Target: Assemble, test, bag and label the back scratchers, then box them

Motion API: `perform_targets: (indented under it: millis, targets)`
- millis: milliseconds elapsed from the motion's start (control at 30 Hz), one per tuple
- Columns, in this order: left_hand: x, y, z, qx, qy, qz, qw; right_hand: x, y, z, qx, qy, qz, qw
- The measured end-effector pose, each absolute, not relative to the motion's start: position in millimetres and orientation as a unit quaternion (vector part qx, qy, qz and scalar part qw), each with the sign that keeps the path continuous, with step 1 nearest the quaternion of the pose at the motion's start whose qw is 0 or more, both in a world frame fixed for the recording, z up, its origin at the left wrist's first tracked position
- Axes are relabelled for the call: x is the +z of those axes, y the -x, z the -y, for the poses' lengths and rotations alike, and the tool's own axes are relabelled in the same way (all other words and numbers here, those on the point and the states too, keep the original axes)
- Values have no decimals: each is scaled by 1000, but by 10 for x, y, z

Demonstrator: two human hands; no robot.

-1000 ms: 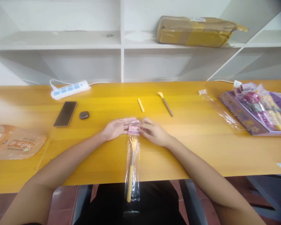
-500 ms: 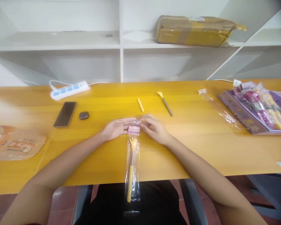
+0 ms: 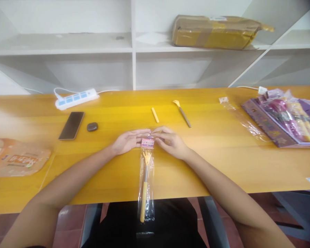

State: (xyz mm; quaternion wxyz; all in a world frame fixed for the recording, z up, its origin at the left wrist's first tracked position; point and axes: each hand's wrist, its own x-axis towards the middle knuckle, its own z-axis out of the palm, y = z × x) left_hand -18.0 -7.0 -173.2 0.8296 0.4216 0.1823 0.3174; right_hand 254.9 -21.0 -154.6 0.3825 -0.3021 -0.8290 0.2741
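A back scratcher [image 3: 144, 203] with a yellow hand-shaped head, a metal rod and a pale yellow handle lies in a clear plastic bag [image 3: 151, 179] with a pink label. The bag's lower end overhangs the table's front edge. My left hand [image 3: 127, 142] rests at the bag's top left, fingers stretched out flat beside the label. From the other side, my right hand [image 3: 170, 141] has its fingers extended over the top flap and its thumb apart, near the label. Beyond them lie a loose yellow handle [image 3: 155, 115] and a separate scratcher head on a metal rod [image 3: 184, 115].
To the right, a purple box [image 3: 263, 122] holds several bagged items, with a clear wrapper [image 3: 250, 128] beside it. A phone [image 3: 71, 125], a dark oval object [image 3: 92, 126], a power strip [image 3: 77, 99] and an orange bag [image 3: 20, 158] lie left. A cardboard parcel [image 3: 214, 34] sits on the shelf.
My right hand's fingers have straightened and shifted slightly over the bag's top flap. My left hand and the bagged back scratcher stay almost in place.
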Motion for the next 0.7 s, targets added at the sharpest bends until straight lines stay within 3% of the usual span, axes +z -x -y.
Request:
perform_targets:
  millis: [367, 700]
  targets:
    - [-1661, 122, 123, 333, -421, -228, 813, -1555, -2556, 242, 267, 313, 834, 367]
    - [-1688, 72, 148, 305, -554, -298, 715, -1462, -2552, 315, 291, 266, 838, 377]
